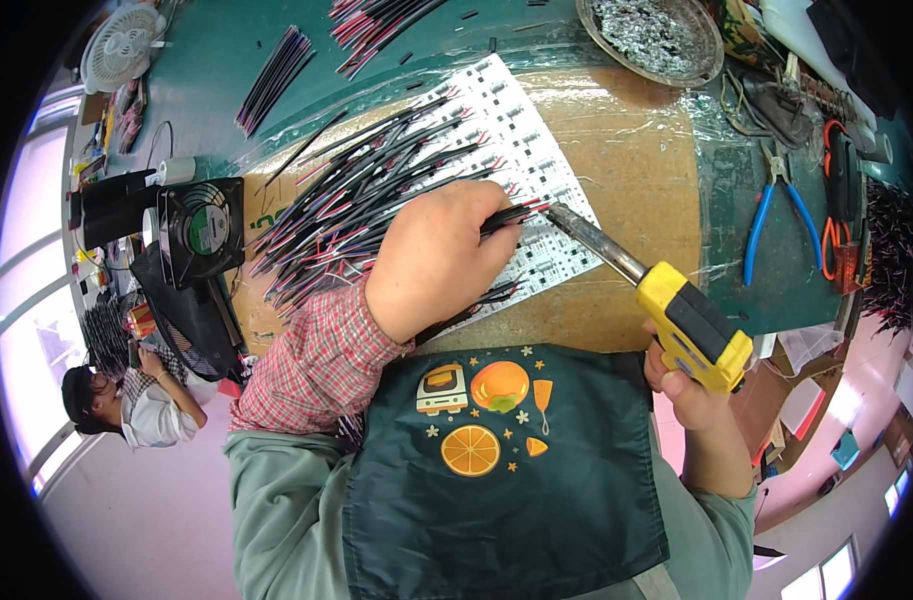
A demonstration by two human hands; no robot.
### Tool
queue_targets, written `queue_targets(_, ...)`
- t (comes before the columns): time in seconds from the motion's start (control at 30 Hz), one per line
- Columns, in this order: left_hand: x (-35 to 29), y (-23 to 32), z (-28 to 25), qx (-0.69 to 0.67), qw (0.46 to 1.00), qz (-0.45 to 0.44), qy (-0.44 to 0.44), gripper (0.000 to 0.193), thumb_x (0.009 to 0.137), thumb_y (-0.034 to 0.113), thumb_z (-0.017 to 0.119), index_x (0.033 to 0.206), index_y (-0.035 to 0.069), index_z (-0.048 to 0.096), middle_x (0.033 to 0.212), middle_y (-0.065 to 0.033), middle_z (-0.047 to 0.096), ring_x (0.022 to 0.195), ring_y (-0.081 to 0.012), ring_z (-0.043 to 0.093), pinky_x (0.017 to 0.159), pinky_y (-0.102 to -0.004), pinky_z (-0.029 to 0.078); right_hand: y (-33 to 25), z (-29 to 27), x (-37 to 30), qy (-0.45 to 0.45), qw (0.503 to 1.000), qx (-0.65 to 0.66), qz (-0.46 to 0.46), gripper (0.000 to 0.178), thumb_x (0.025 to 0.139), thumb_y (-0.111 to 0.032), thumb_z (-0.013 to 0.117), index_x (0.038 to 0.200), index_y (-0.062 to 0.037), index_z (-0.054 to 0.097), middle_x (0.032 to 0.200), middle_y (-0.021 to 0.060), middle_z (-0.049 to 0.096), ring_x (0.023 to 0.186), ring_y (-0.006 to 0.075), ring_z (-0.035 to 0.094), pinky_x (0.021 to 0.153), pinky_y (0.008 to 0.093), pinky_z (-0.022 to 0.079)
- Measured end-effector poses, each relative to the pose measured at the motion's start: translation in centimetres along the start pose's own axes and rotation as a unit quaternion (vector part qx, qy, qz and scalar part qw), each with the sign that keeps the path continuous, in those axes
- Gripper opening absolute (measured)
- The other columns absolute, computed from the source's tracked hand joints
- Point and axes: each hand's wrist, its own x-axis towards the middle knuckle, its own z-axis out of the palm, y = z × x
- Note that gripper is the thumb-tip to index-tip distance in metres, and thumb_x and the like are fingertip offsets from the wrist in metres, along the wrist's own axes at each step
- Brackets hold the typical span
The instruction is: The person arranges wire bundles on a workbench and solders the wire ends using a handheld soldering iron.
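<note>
Two hands meet near the middle of the frame, over a white circuit board (pixel 537 170) that lies on a sheet of brown cardboard (pixel 637 150). The left hand (pixel 432 260) is closed in a loose fist, pinching a thin black and red wire (pixel 517 213) between thumb and fingers; the wire's long axis runs to the right and slightly up, its bare end just beyond the fingertips. The right hand (pixel 692 385), in the lower right of the frame, is wrapped tight around the yellow and black handle of a soldering iron (pixel 642 285). The iron's shaft slants up and left from that grip, and its tip sits just beside the wire end, above the board; whether they touch I cannot tell. The left hand is the nearer one to that spot. Its forearm, in a red checked sleeve, comes up from the lower left, wrist resting over the board among many loose wires (pixel 367 195) fanned toward the upper left.
</note>
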Motion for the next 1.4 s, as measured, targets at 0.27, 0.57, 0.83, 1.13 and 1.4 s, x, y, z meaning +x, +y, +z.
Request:
queue_targets(0.27, 0.0, -0.1, -0.3, -0.007, 1.0, -0.003, -0.017, 0.017, 0.076, 0.015, 0.068, 0.082, 0.0, 0.064, 0.076, -0.0166, 0.062, 0.073, -0.0344, 0.062, 0.064, -0.0388, 0.048, 0.0, 0.1, 0.0, -0.002, 1.0, -0.012, 0.0, 0.067, 0.072, -0.043, 0.078, 0.113, 0.002, 0.052, 0.066, 0.0001, 0.045, 0.054, 0.0089, 0.04, 0.049, 0.0238, 0.032)
queue_targets(0.57, -0.2, -0.2, -0.3, -0.002, 1.0, 0.0, -0.016, 0.016, 0.076, 0.013, 0.068, 0.082, -0.001, 0.064, 0.077, -0.0166, 0.062, 0.073, -0.0341, 0.062, 0.065, -0.0389, 0.048, 0.1, 0.4, -0.1, -0.009, 1.0, -0.004, -0.003, 0.072, 0.072, -0.045, 0.078, 0.118, 0.0029, 0.051, 0.065, -0.0006, 0.044, 0.053, 0.0086, 0.039, 0.048, 0.0237, 0.031)
queue_targets(0.83, -0.2, -0.2, -0.4, -0.015, 1.0, -0.005, -0.018, 0.016, 0.075, 0.013, 0.068, 0.082, -0.001, 0.063, 0.077, -0.0173, 0.062, 0.073, -0.0347, 0.062, 0.065, -0.0385, 0.049, -0.1, -0.5, -0.5, -0.064, 0.997, 0.023, -0.025, 0.034, 0.079, -0.019, 0.073, 0.103, -0.0025, 0.056, 0.073, 0.0007, 0.052, 0.063, 0.0106, 0.05, 0.056, 0.0274, 0.042)
queue_targets(1.13, 0.0, -0.1, -0.5, -0.034, 0.999, -0.008, -0.028, 0.016, 0.075, 0.012, 0.07, 0.082, -0.001, 0.064, 0.078, -0.016, 0.064, 0.072, -0.033, 0.063, 0.065, -0.0379, 0.049, 0.1, -0.1, -0.7, -0.009, 1.0, -0.007, -0.012, 0.075, 0.072, -0.046, 0.078, 0.121, 0.0036, 0.05, 0.065, -0.0003, 0.045, 0.054, 0.0084, 0.039, 0.048, 0.0233, 0.031)
queue_targets(1.4, -0.3, 0.0, -0.4, -0.018, 0.999, -0.007, -0.027, 0.016, 0.075, 0.012, 0.069, 0.082, -0.001, 0.063, 0.079, -0.0158, 0.063, 0.074, -0.0333, 0.063, 0.066, -0.0377, 0.049, 0.8, -0.5, -0.8, -0.023, 0.999, -0.038, -0.017, 0.071, 0.072, -0.048, 0.077, 0.116, 0.0018, 0.051, 0.066, -0.0011, 0.044, 0.054, 0.0084, 0.039, 0.048, 0.0233, 0.031)
